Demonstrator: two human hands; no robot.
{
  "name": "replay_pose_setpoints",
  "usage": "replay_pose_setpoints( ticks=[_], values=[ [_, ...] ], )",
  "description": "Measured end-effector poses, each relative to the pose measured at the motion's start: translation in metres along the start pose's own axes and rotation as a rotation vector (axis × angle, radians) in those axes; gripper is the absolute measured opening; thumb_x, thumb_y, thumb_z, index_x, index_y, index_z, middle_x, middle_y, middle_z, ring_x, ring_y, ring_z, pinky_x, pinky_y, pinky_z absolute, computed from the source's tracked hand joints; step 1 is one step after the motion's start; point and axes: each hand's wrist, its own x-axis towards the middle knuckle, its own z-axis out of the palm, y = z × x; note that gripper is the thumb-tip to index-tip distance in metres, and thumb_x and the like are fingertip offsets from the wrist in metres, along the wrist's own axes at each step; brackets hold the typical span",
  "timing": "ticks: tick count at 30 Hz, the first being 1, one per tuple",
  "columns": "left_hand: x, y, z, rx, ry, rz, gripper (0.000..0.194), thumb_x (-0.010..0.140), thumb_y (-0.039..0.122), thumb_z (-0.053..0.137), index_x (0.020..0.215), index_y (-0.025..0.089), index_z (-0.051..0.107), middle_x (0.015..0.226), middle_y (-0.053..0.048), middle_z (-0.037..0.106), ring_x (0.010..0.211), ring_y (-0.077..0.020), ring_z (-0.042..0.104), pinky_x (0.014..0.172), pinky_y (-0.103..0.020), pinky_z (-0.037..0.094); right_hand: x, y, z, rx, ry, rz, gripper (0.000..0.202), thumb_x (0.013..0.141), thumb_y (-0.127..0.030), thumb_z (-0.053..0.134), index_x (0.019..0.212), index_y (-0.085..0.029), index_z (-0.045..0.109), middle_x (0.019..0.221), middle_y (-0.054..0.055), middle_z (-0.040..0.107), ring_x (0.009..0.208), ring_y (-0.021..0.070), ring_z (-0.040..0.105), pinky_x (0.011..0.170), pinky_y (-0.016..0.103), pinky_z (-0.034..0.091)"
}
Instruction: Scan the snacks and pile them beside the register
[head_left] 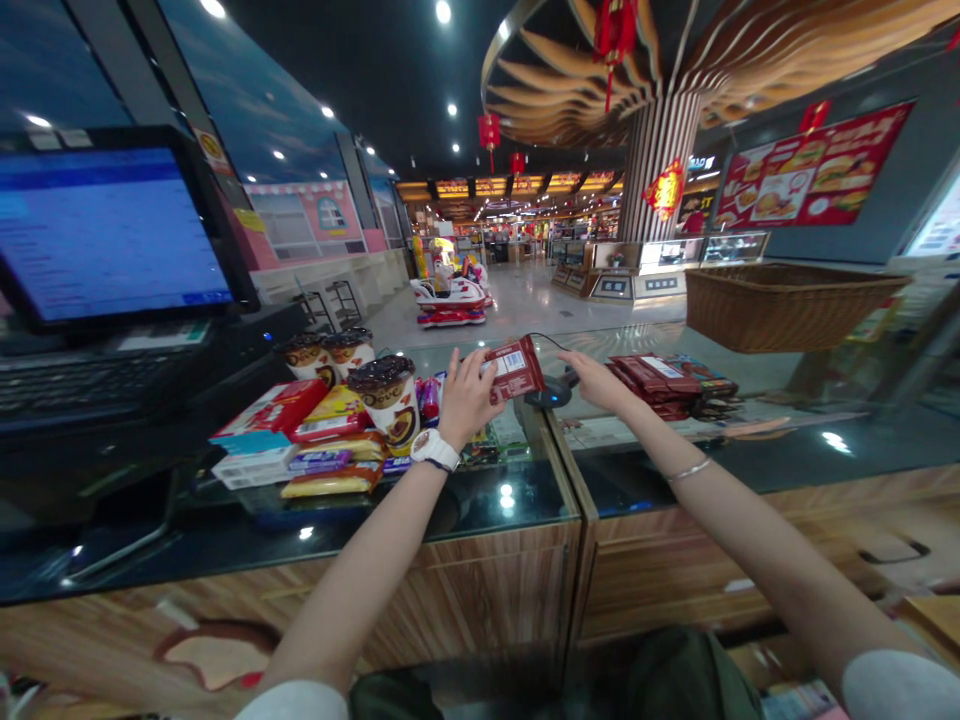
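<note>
My left hand (469,395), with a white watch on its wrist, grips a dark red snack packet (516,368) over the glass counter. The packet's white barcode label faces up towards me. My right hand (596,382) is closed on a black barcode scanner (551,393) with a small blue light; its fingers partly hide the handle. The scanner's head is close to the packet's right end. Beside my left hand stand several Dove cups (386,400) with dark lids. To the right of my right hand lies a pile of similar dark red packets (656,383).
Snack bars (337,480) and boxes (266,415) are stacked left of my left hand. A monitor (112,230) and keyboard (67,375) stand farther left. A wicker basket (787,305) sits on the right. The counter's wooden front (487,590) is close to me.
</note>
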Motion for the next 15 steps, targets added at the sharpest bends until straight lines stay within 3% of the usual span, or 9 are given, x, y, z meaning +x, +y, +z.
replay_pose_setpoints(
  ticks=[6,11,15],
  values=[
    [0.000,0.001,0.001,0.022,0.015,0.008,0.051,0.075,0.029,0.071,0.122,0.015,0.058,0.142,-0.019,0.052,0.134,-0.0325,0.047,0.124,-0.056,0.019,-0.001,-0.002,0.007,-0.084,-0.285,-0.018,0.073,0.062,0.005,0.049,0.132,-0.014,0.058,0.131,0.014,0.064,0.125,0.0268,0.058,0.104,0.044,0.047],
    [0.000,0.002,0.002,-0.025,0.009,-0.020,0.051,0.073,0.027,0.071,0.122,0.016,0.058,0.142,-0.018,0.052,0.133,-0.0339,0.047,0.123,-0.059,0.019,0.005,-0.007,0.002,-0.113,-0.318,-0.010,0.059,0.071,-0.003,0.055,0.130,-0.013,0.060,0.124,0.016,0.065,0.114,0.0274,0.062,0.098,0.042,0.048],
    [-0.001,0.002,0.001,-0.004,0.021,-0.042,0.050,0.074,0.028,0.070,0.122,0.016,0.058,0.142,-0.018,0.052,0.134,-0.0330,0.048,0.123,-0.057,0.019,0.001,-0.008,0.003,-0.135,-0.322,-0.017,0.062,0.071,-0.004,0.054,0.132,-0.015,0.058,0.124,0.015,0.063,0.116,0.0274,0.060,0.102,0.045,0.044]
  ],
)
